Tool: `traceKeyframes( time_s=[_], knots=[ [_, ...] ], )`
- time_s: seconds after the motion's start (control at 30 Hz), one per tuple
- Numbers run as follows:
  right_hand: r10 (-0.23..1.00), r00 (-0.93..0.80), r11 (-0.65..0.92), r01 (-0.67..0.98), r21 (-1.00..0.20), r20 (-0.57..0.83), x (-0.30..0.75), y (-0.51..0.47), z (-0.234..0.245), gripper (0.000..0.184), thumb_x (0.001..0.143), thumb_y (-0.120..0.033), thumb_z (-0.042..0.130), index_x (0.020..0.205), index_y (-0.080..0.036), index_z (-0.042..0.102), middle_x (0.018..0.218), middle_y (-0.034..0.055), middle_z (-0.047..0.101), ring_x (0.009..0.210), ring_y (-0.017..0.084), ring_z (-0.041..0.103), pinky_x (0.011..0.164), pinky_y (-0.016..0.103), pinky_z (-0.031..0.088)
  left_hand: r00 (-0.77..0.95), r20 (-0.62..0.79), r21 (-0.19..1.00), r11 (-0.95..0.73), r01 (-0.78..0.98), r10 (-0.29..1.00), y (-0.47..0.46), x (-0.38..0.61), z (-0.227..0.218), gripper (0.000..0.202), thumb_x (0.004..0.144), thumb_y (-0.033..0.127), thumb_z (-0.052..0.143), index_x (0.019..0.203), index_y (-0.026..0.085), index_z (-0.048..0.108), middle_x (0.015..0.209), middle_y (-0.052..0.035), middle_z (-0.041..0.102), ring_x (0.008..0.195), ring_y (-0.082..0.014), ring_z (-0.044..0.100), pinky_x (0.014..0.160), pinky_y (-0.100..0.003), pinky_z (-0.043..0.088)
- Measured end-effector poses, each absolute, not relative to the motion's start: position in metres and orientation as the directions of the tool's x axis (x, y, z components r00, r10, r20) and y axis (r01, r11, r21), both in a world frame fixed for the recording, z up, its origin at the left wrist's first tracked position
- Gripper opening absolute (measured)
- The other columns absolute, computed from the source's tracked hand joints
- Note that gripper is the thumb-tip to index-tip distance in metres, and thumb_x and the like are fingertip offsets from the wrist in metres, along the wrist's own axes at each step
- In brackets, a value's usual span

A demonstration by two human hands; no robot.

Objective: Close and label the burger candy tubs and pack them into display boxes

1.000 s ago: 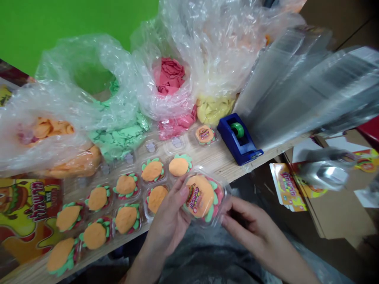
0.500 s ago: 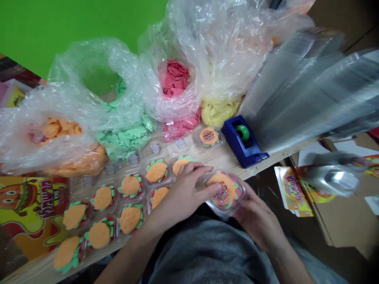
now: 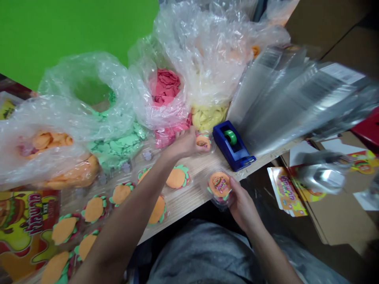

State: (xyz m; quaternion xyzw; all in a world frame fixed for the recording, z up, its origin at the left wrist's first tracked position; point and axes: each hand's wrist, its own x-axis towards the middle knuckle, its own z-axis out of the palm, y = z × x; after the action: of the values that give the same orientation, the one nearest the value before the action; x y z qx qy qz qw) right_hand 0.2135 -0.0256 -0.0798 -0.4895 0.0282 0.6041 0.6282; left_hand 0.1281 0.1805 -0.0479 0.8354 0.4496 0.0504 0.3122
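My right hand (image 3: 242,201) grips a clear plastic cup with a burger-shaped candy and a printed sticker (image 3: 219,185) at the front edge of the wooden table (image 3: 189,199). My left hand (image 3: 184,142) reaches across the table and closes its fingers on a second stickered burger cup (image 3: 203,141) beside the blue tape dispenser (image 3: 232,144). Several open cups with orange-topped burgers (image 3: 177,178) lie in rows under my left forearm.
Clear bags of green (image 3: 118,140), pink (image 3: 164,87), yellow (image 3: 207,116) and orange pieces (image 3: 49,140) line the back. A stack of clear film sheets (image 3: 296,94) leans at right. Printed cards (image 3: 286,189) and a cardboard box (image 3: 340,221) sit lower right; a printed burger carton (image 3: 20,228) lies at left.
My left hand left the cup held by both hands and reached back to the cup by the tape dispenser. My right hand now holds the first cup alone.
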Motion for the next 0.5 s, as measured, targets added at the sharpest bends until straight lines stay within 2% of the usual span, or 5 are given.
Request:
traceKeyframes(
  time_s=[0.07, 0.17, 0.3, 0.37, 0.5],
  knots=[
    [0.719, 0.292, -0.205, -0.777, -0.595, -0.63, 0.215, -0.031, -0.08, 0.035, 0.076, -0.045, 0.062, 0.098, -0.018, 0.068, 0.096, 0.0047, 0.072, 0.091, 0.022, 0.065, 0.077, 0.032, 0.052, 0.617, -0.199, 0.631, -0.382, 0.675, 0.762, 0.176, 0.128, -0.044, 0.051, 0.058, 0.045, 0.072, 0.095, 0.018, 0.048, 0.082, -0.0031, 0.056, 0.081, -0.0236, 0.055, 0.069, -0.033, 0.042],
    [0.718, 0.304, -0.205, -0.767, -0.608, -0.626, 0.218, -0.037, -0.076, 0.037, 0.077, -0.049, 0.059, 0.098, -0.02, 0.067, 0.1, 0.005, 0.072, 0.095, 0.025, 0.065, 0.075, 0.034, 0.053, 0.634, -0.182, 0.727, -0.331, 0.601, 0.752, 0.165, 0.12, -0.027, 0.038, 0.073, 0.046, 0.06, 0.094, 0.018, 0.044, 0.079, -0.0003, 0.054, 0.07, -0.0151, 0.054, 0.059, -0.025, 0.041],
    [0.735, 0.279, -0.248, -0.738, -0.628, -0.618, 0.223, -0.037, -0.067, 0.04, 0.079, -0.054, 0.053, 0.095, -0.02, 0.068, 0.095, 0.0062, 0.073, 0.094, 0.028, 0.066, 0.072, 0.038, 0.055, 0.658, -0.164, 0.956, -0.047, 0.291, 0.735, 0.149, 0.09, 0.016, 0.03, 0.081, 0.042, 0.055, 0.099, 0.02, 0.046, 0.084, -0.0001, 0.058, 0.072, -0.0127, 0.057, 0.062, -0.022, 0.043],
    [0.758, 0.272, -0.272, -0.695, -0.666, -0.593, 0.222, -0.035, -0.064, 0.04, 0.08, -0.053, 0.052, 0.097, -0.02, 0.067, 0.098, 0.0068, 0.072, 0.099, 0.028, 0.064, 0.075, 0.039, 0.054, 0.666, -0.164, 0.986, 0.091, 0.143, 0.728, 0.138, 0.072, 0.04, 0.029, 0.078, 0.04, 0.06, 0.097, 0.019, 0.053, 0.081, 0.0005, 0.061, 0.07, -0.0127, 0.058, 0.062, -0.022, 0.043],
    [0.808, 0.293, -0.26, -0.601, -0.756, -0.511, 0.211, -0.025, -0.054, 0.036, 0.08, -0.045, 0.057, 0.107, -0.022, 0.062, 0.115, 0.0052, 0.065, 0.108, 0.027, 0.058, 0.078, 0.035, 0.053, 0.669, -0.199, 0.98, 0.125, 0.157, 0.716, 0.115, 0.039, 0.065, 0.03, 0.076, 0.044, 0.062, 0.09, 0.017, 0.064, 0.078, -0.0012, 0.065, 0.067, -0.0152, 0.059, 0.059, -0.024, 0.042]
  ],
)
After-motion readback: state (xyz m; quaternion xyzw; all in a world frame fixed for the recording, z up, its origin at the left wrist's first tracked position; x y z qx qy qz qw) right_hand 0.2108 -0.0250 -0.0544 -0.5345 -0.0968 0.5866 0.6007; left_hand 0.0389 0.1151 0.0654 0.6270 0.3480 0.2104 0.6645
